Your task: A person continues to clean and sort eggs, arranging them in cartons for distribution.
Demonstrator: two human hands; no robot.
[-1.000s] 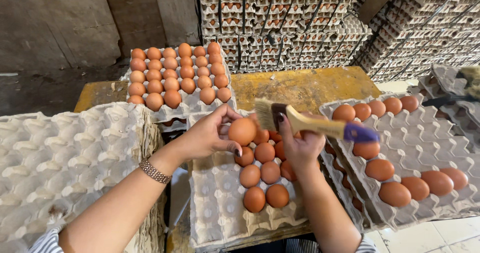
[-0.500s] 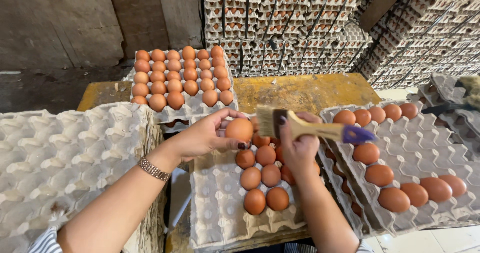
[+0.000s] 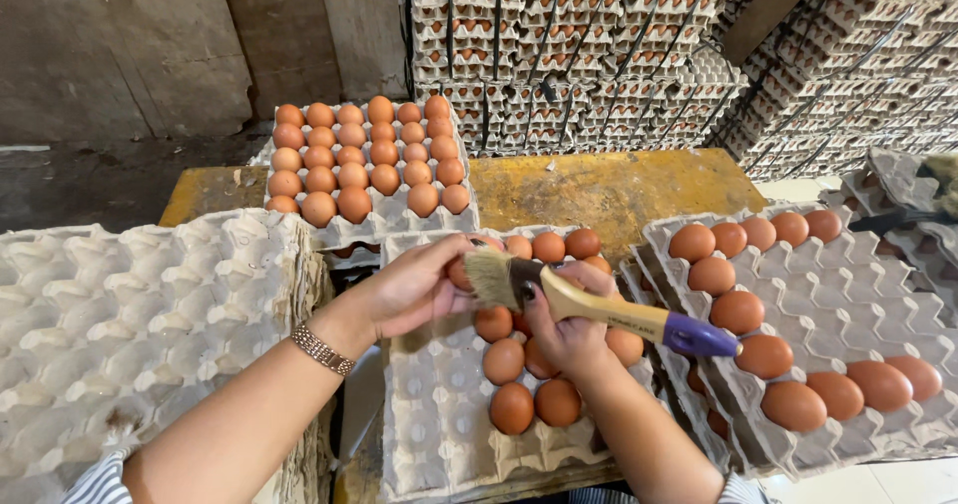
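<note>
Egg [image 3: 459, 272] mostly hidden by gripping left hand [image 3: 414, 289] and right hand's [image 3: 564, 329] clasped brush [image 3: 589, 302].

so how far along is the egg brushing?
Done, it seems: the full tray at the back is packed with eggs, though I can't tell if they were brushed. In hand: the left hand holds one egg while the right hand works the brush on it. Left: the middle tray holds about ten eggs and the right tray about a dozen, both mostly empty cups.
</note>
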